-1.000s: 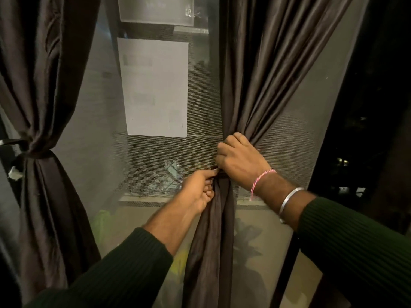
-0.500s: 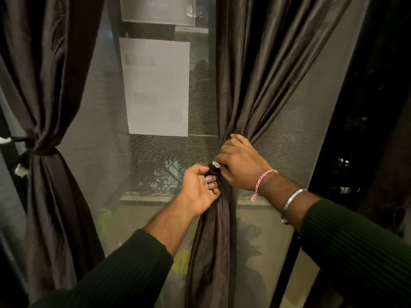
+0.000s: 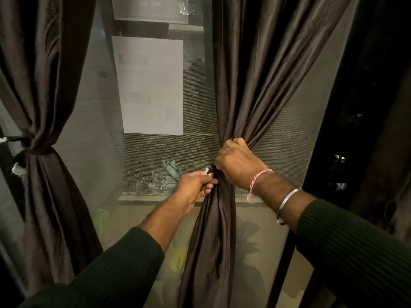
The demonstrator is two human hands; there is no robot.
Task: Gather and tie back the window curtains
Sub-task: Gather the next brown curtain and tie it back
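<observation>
Two dark brown curtains hang in front of a mesh-screened window. The right curtain (image 3: pixel 255 85) is bunched into a narrow waist at mid-height. My right hand (image 3: pixel 239 165) grips that waist from the right, fingers wrapped round the folds. My left hand (image 3: pixel 195 187) is just below and to the left, pinching a dark tie-back strap (image 3: pixel 212 172) with a small white end (image 3: pixel 206 170) against the bunch. The left curtain (image 3: pixel 42 85) is cinched by a dark tie (image 3: pixel 37 150).
A white sheet of paper (image 3: pixel 151 85) is stuck on the window screen (image 3: pixel 93 121) between the curtains, with another (image 3: pixel 151 7) above it. A dark window frame (image 3: pixel 329 130) runs down the right. White clips (image 3: pixel 19 171) sit by the left curtain's tie.
My left hand moved up to the curtain's waist and took hold of the strap with the white end. My right hand kept its grip on the gathered folds.
</observation>
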